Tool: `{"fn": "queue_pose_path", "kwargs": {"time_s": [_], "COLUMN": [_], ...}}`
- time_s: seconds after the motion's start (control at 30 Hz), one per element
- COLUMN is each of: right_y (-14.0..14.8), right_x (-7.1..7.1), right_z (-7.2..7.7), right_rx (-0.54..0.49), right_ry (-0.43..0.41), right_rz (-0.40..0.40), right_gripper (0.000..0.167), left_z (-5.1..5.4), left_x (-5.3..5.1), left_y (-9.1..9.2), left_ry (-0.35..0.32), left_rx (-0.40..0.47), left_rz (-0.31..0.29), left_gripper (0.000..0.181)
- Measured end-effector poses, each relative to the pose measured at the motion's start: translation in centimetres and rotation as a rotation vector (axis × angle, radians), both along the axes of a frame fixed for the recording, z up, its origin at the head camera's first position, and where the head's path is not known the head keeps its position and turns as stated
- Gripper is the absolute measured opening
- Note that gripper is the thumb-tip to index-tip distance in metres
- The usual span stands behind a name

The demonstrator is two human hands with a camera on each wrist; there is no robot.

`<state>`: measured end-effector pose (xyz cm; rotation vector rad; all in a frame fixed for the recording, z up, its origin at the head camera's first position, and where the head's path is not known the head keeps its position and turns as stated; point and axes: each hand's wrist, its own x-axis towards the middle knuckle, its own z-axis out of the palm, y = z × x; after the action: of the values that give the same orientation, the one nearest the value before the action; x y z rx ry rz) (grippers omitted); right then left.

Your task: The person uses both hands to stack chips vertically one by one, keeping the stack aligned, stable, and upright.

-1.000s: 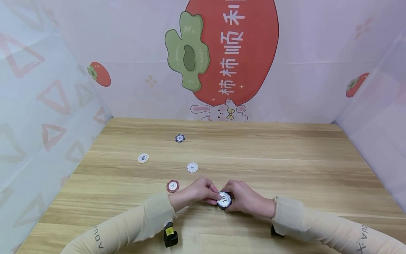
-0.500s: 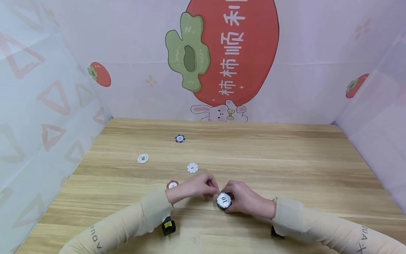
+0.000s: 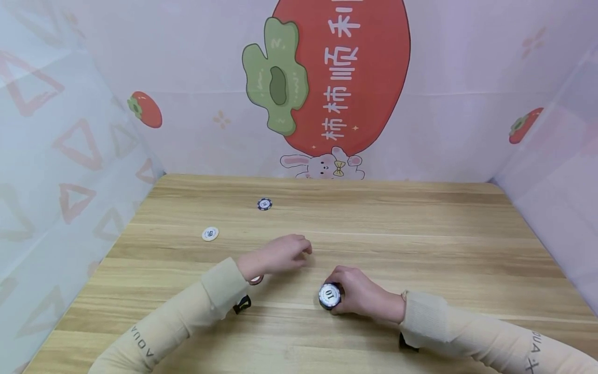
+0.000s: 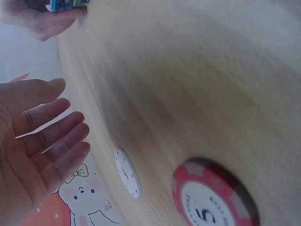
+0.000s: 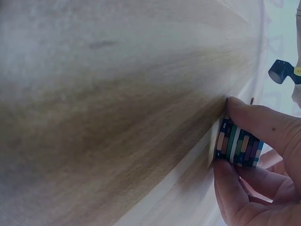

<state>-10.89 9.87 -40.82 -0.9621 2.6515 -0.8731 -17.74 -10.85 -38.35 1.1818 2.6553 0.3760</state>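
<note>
My right hand (image 3: 362, 293) grips a stack of poker chips (image 3: 329, 296) by its sides, thumb and fingers on opposite edges. A chip marked 10 tops the stack, and its striped edges show in the right wrist view. Over the table to the left, my left hand (image 3: 280, 254) holds nothing, its fingers loosely extended in the left wrist view. Near it lie a white chip (image 4: 127, 173) and a red chip (image 4: 207, 197) marked 5. In the head view the hand hides the white one, and the left arm covers most of the red one.
Farther back on the wooden table (image 3: 420, 228) lies a dark-edged chip (image 3: 264, 204). A pale chip marked 50 (image 3: 210, 234) lies to its front left. Printed cloth walls (image 3: 205, 62) stand along the back and both sides.
My left hand has left the chip stack, moving away and to the left with its fingers loosening, and now covers the white chip. My right hand stays on the stack.
</note>
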Motion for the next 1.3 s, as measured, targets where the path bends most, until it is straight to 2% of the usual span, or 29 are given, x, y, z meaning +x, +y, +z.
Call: {"fn": "queue_pose_path", "kwargs": {"time_s": [0.2, 0.4, 0.67, 0.8, 1.0, 1.13, 1.3], "right_y": [-0.1, -0.1, -0.2, -0.2, -0.1, -0.1, 0.0], "right_x": [0.1, 0.2, 0.1, 0.1, 0.1, 0.1, 0.1], "right_z": [-0.1, 0.1, 0.1, 0.0, 0.0, -0.1, -0.2], "right_rx": [0.013, 0.004, 0.004, -0.001, -0.013, -0.007, -0.001], "right_ry": [0.011, 0.006, -0.024, -0.012, -0.001, 0.0, -0.006], "right_rz": [0.011, 0.018, 0.012, 0.015, 0.018, 0.016, 0.008], "right_gripper": [0.042, 0.042, 0.039, 0.038, 0.038, 0.04, 0.04], "left_z": [-0.4, -1.0, -1.1, -1.3, -1.1, -1.0, -1.0], "left_x": [-0.8, -1.7, -2.1, -2.1, -2.0, -2.0, -2.3], "left_y": [-0.7, -1.6, -2.4, -2.6, -2.6, -2.5, -2.5], "left_ry": [0.097, 0.172, 0.163, 0.141, 0.093, 0.07, 0.028], "left_rx": [-0.036, -0.069, -0.092, -0.135, -0.153, -0.159, -0.119], "left_rz": [-0.011, 0.018, 0.074, 0.111, 0.157, 0.166, 0.163], "left_gripper": [0.027, 0.024, 0.017, 0.018, 0.02, 0.021, 0.023]}}
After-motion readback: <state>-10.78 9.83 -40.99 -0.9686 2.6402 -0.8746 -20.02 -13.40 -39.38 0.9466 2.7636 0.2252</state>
